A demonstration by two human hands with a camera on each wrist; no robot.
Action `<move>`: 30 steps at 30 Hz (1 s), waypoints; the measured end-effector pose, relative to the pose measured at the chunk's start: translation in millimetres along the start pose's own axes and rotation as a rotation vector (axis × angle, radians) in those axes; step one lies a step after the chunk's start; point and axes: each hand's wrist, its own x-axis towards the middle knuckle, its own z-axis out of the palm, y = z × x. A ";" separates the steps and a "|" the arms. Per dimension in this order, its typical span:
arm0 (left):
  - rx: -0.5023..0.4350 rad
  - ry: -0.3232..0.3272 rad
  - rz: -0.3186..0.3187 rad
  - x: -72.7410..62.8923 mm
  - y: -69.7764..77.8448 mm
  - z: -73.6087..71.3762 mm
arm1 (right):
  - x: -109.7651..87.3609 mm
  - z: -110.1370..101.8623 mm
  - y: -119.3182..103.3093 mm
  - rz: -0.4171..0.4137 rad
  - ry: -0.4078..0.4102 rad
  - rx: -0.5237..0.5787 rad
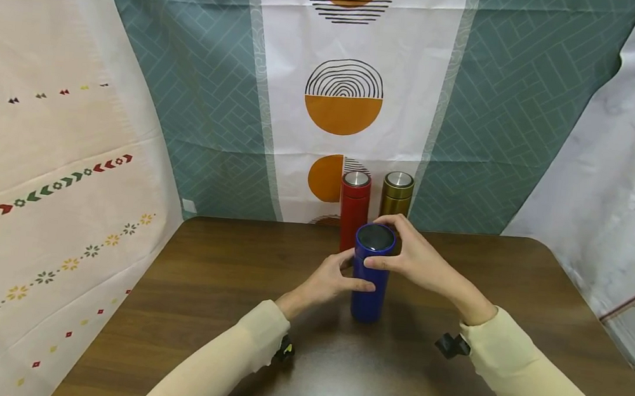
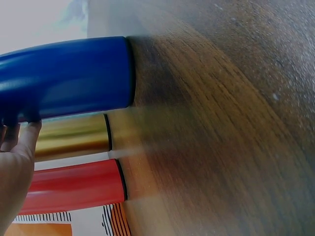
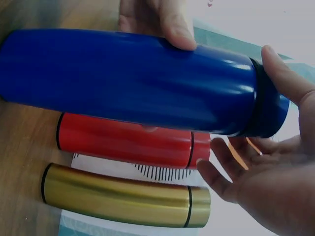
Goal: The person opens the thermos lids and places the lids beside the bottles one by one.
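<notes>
A blue thermos flask (image 1: 369,292) with a dark round top stands upright on the wooden table, in front of the other flasks. My left hand (image 1: 338,278) holds its body from the left, thumb across the front. Higher up, my right hand (image 1: 418,255) curls round the lid end from the right, with the thumb at the front and the index finger behind the rim. In the right wrist view the right thumb lies against the lid (image 3: 274,103), while the lower fingers hang loosely beside it. The left wrist view shows the flask's base (image 2: 130,73) at the tabletop.
Behind the blue flask stand a red flask (image 1: 354,208) and a gold flask (image 1: 397,196), both with silver-topped lids. A patterned curtain (image 1: 219,86) hangs at the back edge of the brown table (image 1: 218,278). Light cloths hang at both sides.
</notes>
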 end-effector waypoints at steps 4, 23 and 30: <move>0.004 0.005 -0.005 -0.3 -0.4 -0.7 | 1.2 -5.4 1.3 0.013 -0.072 0.056; 0.001 -0.001 0.005 1.5 -1.9 -0.9 | -2.1 4.3 2.0 0.030 0.005 0.020; 0.011 0.007 0.009 1.1 -2.5 -0.8 | -1.3 -4.0 1.7 0.039 -0.085 0.084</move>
